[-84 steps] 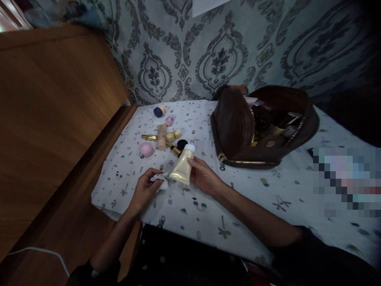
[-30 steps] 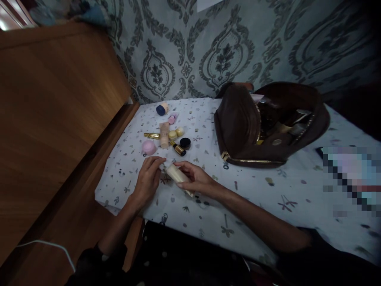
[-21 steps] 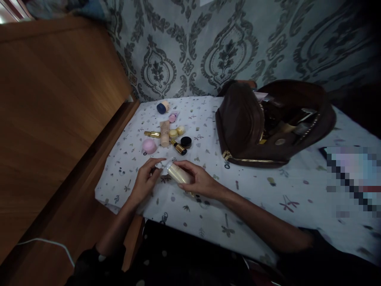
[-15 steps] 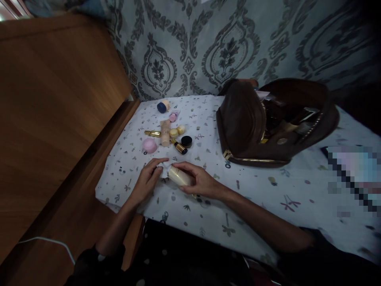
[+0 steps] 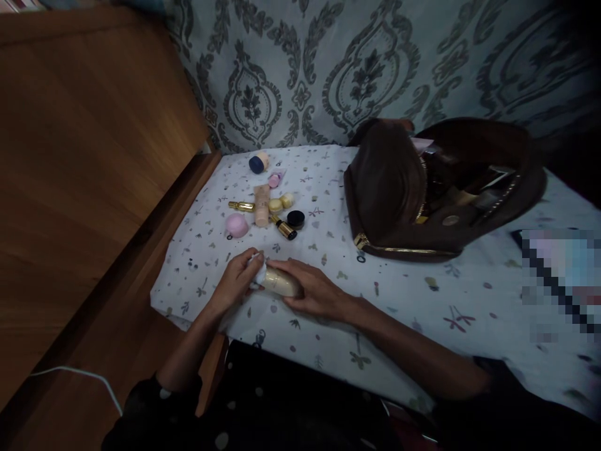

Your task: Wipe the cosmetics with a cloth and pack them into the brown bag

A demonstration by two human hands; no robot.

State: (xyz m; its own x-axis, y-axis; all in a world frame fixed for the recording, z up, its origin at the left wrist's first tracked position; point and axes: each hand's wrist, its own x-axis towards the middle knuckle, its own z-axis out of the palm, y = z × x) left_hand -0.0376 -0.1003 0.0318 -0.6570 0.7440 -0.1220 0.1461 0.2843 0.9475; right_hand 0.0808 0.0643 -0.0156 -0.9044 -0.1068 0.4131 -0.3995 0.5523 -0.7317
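My right hand is wrapped round a pale yellow tube that lies almost flat, its cap end pointing left. My left hand is pinched on a small white wipe and presses it against the tube's cap end. Both hands rest low over a white patterned cloth. Part of the tube is hidden under my right fingers.
Small cosmetics lie behind my hands: a pink round pot, a beige tube, a gold vial, a black jar, a blue-capped jar. An open brown bag full of items stands right. A wooden board rises left.
The tube has gone from upright in my right hand to lying nearly flat. My left hand has brought the wipe up against its cap end. The camera has tilted slightly.
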